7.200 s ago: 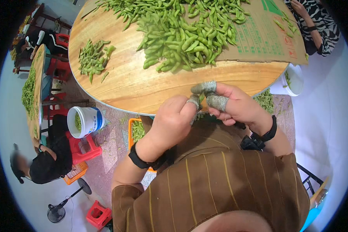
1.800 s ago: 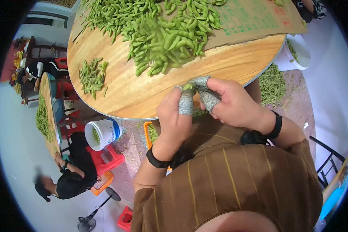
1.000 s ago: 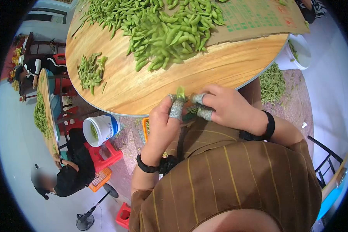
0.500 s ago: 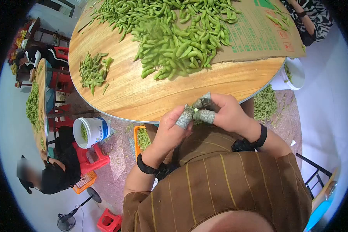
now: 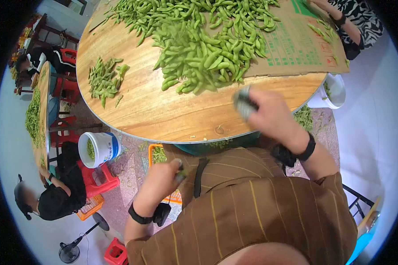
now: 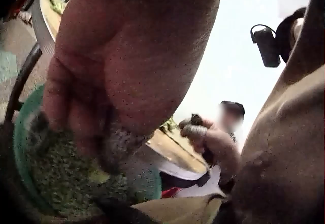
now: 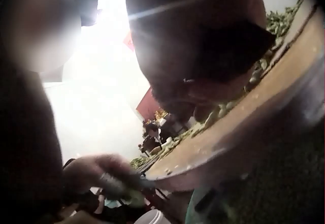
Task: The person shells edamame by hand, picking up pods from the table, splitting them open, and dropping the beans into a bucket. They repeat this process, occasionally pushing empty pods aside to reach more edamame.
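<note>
My left hand (image 5: 160, 180) hangs below the table's edge, fingers curled, a small green pod (image 5: 180, 176) at the fingertips. In the left wrist view that hand (image 6: 111, 76) hangs over a green basin (image 6: 21, 150) of small green pieces. My right hand (image 5: 274, 115), blurred, is over the table's near edge, thumb and finger wrapped in grey tape; whether it holds anything cannot be told. Just beyond it lies a large heap of green pods (image 5: 208, 59). The right wrist view shows the right hand (image 7: 198, 46) dark above the tabletop (image 7: 223, 140).
A smaller pod pile (image 5: 104, 81) lies at the table's left, and printed cardboard (image 5: 296, 51) at the right. Around the table are a white bucket (image 5: 100, 149), another white bucket (image 5: 336, 90), an orange basket (image 5: 157, 154) and red stools. Other people sit at left and upper right.
My hands, together at the table's edge half a second ago, have parted. The left has dropped toward the lap; the right has moved up and right over the table.
</note>
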Demonstrator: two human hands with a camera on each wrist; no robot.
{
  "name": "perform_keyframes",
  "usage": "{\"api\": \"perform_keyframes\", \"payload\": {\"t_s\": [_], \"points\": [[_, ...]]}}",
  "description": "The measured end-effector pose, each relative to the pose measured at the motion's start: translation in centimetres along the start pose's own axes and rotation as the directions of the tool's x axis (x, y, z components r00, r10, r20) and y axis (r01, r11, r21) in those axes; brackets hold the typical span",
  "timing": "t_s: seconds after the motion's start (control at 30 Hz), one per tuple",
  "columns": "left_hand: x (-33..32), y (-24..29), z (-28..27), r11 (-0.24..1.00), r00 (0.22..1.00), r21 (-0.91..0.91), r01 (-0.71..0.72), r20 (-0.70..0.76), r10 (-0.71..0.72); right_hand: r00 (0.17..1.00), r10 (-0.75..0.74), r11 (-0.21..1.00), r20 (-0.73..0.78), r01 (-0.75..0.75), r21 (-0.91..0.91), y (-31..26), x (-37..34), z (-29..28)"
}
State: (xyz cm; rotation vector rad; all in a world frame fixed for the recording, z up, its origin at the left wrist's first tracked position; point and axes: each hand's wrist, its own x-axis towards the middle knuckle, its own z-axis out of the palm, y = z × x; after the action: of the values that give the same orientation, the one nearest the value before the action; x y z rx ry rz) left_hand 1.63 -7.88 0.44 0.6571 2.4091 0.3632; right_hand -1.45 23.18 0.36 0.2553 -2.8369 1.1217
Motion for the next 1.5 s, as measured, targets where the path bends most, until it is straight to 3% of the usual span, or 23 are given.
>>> {"api": "perform_keyframes", "payload": {"t_s": [0.03,0.1,0.17,0.27,0.33,0.37,0.4,0.5,0.53,0.57,0.6,0.67,0.77,0.87,0.93,1.07,1.2,1.3,1.33,1.37,1.4,1.47,1.5], "points": [[-0.7,-0.4,0.4,0.987,0.997,0.16,0.01,0.069,-0.022,0.996,0.014,1.0,-0.09,-0.012,0.025,0.4,1.3,-0.1],[-1.2,-0.1,0.5,0.982,0.998,0.189,0.024,0.048,-0.034,0.982,0.029,0.998,-0.185,-0.02,0.053,1.4,4.3,0.1],[-1.1,0.8,0.0,0.975,0.999,0.218,0.039,0.025,-0.045,0.966,-0.133,0.984,-0.223,0.103,-0.143,2.4,6.3,1.1],[1.4,3.5,-2.0,0.986,0.922,-0.048,-0.157,-0.366,0.129,0.98,-0.062,0.993,-0.187,0.041,-0.115,1.8,6.5,1.7],[4.0,4.4,-2.2,0.938,0.796,-0.137,-0.319,-0.576,0.186,0.984,-0.061,0.995,-0.169,0.046,-0.092,1.3,5.1,1.1],[5.5,4.6,-1.9,0.909,0.714,-0.145,-0.391,-0.671,0.2,0.986,-0.049,0.997,-0.161,0.038,-0.068,1.1,4.0,0.7],[7.0,5.1,-1.9,0.908,0.713,-0.148,-0.392,-0.673,0.198,0.986,-0.049,0.997,-0.158,0.039,-0.071,0.7,3.0,0.2],[9.8,6.2,-2.0,0.809,0.701,-0.339,-0.48,-0.702,0.122,0.97,0.107,0.918,0.22,-0.182,0.353,-0.2,0.5,-1.3],[10.1,6.4,-1.9,0.564,0.916,-0.74,-0.366,-0.394,0.077,0.97,0.11,0.918,0.219,-0.184,0.351,-0.2,-0.1,-1.1],[10.4,6.6,-1.8,0.253,0.986,-0.965,-0.071,-0.029,0.164,0.985,0.042,0.876,0.166,-0.116,0.469,0.1,-0.7,-0.7],[10.4,6.4,-1.7,0.256,0.986,-0.964,-0.067,-0.024,0.167,0.995,-0.017,0.815,0.101,-0.044,0.577,0.3,-1.1,-0.5],[10.2,5.7,-1.7,-0.165,0.931,-0.977,0.135,0.068,0.358,0.992,0.008,0.776,0.126,-0.086,0.624,0.5,-1.7,-0.3],[9.7,6.2,-1.4,-0.104,0.983,-0.995,-0.002,-0.021,0.182,0.986,0.124,0.798,0.112,-0.166,0.58,0.1,-2.1,0.2],[9.4,7.6,-1.4,-0.065,0.993,-0.992,-0.109,-0.111,0.038,0.958,0.145,0.814,0.249,-0.258,0.52,-0.4,-2.8,0.2],[9.2,7.6,-1.5,-0.011,0.992,-0.993,-0.115,-0.116,0.05,0.991,-0.023,0.86,0.131,-0.047,0.507,-0.3,-3.2,0.7],[9.5,7.3,-0.9,0.171,0.987,-0.973,-0.153,-0.141,0.08,0.972,-0.011,0.784,0.233,-0.136,0.605,-0.7,-3.4,0.3],[9.5,7.3,-0.5,0.19,0.995,-0.976,-0.103,-0.098,0.035,0.97,0.009,0.791,0.245,-0.157,0.591,-0.6,-3.6,0.4],[9.3,7.6,0.0,0.316,0.99,-0.94,-0.128,-0.141,-0.018,0.957,0.04,0.821,0.289,-0.197,0.536,-0.3,-3.6,0.8],[9.3,7.4,0.7,0.667,0.922,-0.679,-0.307,-0.386,0.032,0.964,0.03,0.819,0.264,-0.176,0.547,-0.4,-3.6,1.1],[9.3,7.2,1.2,0.885,0.805,-0.266,-0.382,-0.566,0.177,0.971,0.021,0.816,0.239,-0.155,0.557,-0.5,-3.5,1.3],[9.4,7.0,1.5,0.885,0.807,-0.267,-0.382,-0.563,0.178,0.971,0.024,0.815,0.239,-0.158,0.558,-0.8,-3.3,1.2],[9.6,6.8,1.9,0.899,0.683,0.002,-0.437,-0.649,0.334,0.866,0.17,0.638,0.47,-0.461,0.617,-1.1,-2.6,0.7],[9.5,7.0,1.6,0.898,0.685,0.004,-0.44,-0.645,0.339,0.867,0.174,0.635,0.467,-0.461,0.62,-0.9,-2.4,0.7]]}}
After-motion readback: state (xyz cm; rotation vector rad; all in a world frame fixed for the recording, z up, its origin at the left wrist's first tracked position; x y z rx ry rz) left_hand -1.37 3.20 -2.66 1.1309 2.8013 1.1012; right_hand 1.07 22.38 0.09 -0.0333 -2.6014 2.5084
